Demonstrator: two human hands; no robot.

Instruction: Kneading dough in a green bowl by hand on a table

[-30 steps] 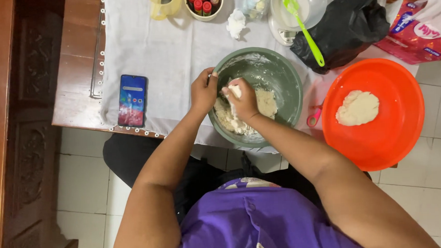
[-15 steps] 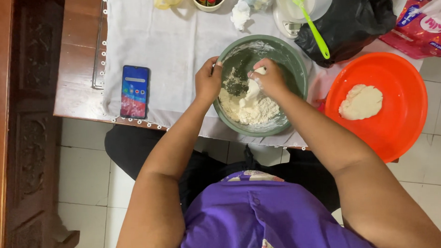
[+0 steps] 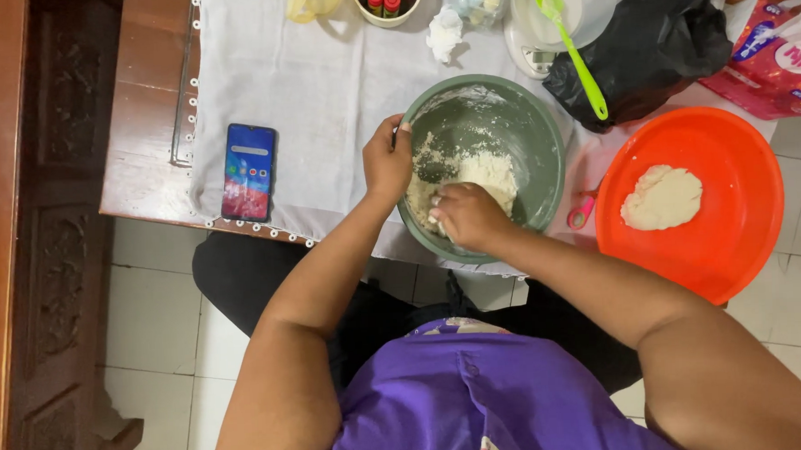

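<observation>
right hand (image 3: 468, 215) fingertips buried in dough (image 3: 470, 174), yellow cup (image 3: 315, 1) cut off at top

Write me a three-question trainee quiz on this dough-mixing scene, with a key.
1. True or false: the left hand grips the rim of the green mixing bowl.
2. What does the right hand press into? A) the crumbly dough in the green bowl B) the smartphone C) the black bag
3. What lies in the orange basin?

Key
1. True.
2. A.
3. A flat pale dough lump.
</observation>
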